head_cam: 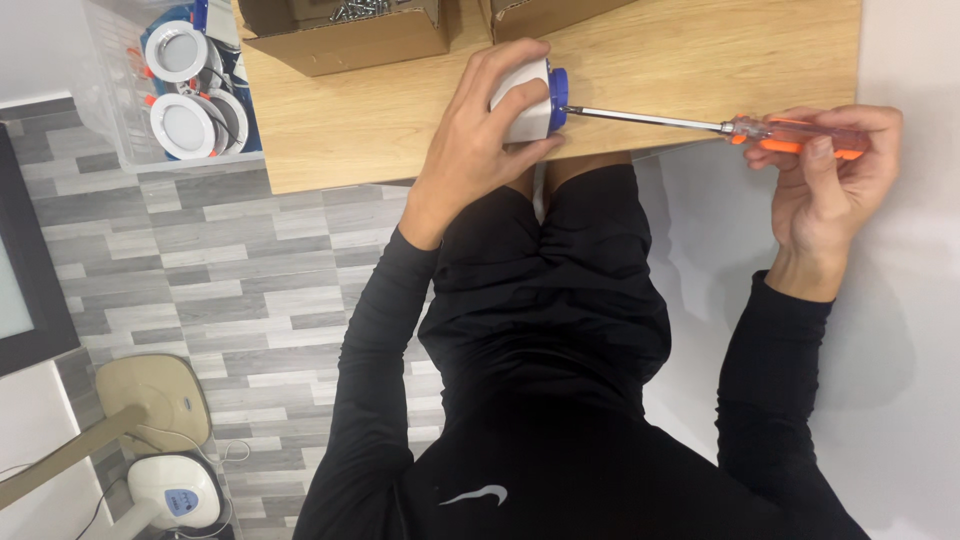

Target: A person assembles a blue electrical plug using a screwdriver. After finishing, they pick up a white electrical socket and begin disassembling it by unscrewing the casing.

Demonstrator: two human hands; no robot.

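My left hand [480,130] grips a small white round fitting [528,112] with a blue back end, held at the near edge of the wooden table [340,130]. My right hand [830,180] holds a screwdriver [700,124] by its clear orange handle. The metal shaft runs left, and its tip meets the blue end of the fitting. Both arms wear black sleeves.
Two open cardboard boxes [350,35] stand at the table's far side, one with metal parts inside. A clear bin [185,90] left of the table holds several round white lamp fittings. Grey plank floor lies below, with a white stand base [170,490] at lower left.
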